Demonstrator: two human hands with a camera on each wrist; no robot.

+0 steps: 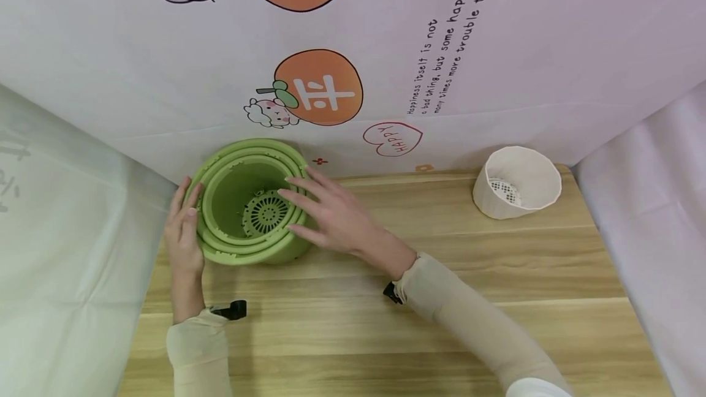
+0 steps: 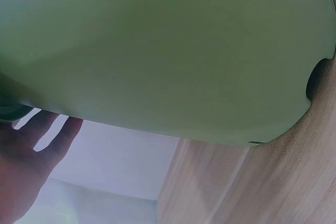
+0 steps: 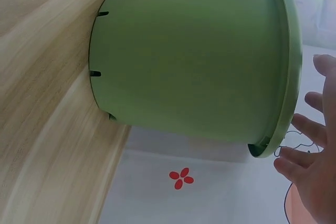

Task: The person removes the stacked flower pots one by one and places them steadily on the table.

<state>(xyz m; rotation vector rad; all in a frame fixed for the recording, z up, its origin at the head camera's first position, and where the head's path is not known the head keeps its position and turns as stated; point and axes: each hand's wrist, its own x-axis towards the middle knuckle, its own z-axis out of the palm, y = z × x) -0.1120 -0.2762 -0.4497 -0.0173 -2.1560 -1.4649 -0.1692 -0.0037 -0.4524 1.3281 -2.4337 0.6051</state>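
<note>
- The green pot (image 1: 248,204) stands upright near the back left corner of the worktop (image 1: 386,323), close to the backdrop (image 1: 386,48) behind it.
- Inside the pot sits 1 more green ring, nested; a slotted grate (image 1: 266,213) shows at the bottom.
- The left hand (image 1: 183,234) lies along the pot's left rim, fingers straight and pressed to the outer edge; its grip is not curled round anything.
- In the left wrist view the pot's wall (image 2: 168,51) fills most of the frame, with the left hand's fingers (image 2: 31,150) flat beside it.
- The right hand (image 1: 331,216) reaches over the pot's right rim, fingers spread and straight, fingertips touching the rim's inner edge; its grip is loose, holding nothing.
- In the right wrist view the pot (image 3: 194,61) shows notches at its base edge, and the right hand's fingers (image 3: 310,129) hover just beside the rim, apart from each other.
- A white pot (image 1: 517,182) lies tilted near the back right corner, its mouth turned toward the camera, well apart from the green pot.
- Between the 2 pots the worktop is bare wood, and a wide strip of it lies in front of the hands.
- White cloth (image 1: 66,231) hangs close along the worktop's left edge, just beside the left hand, and more hangs at the right edge.
</note>
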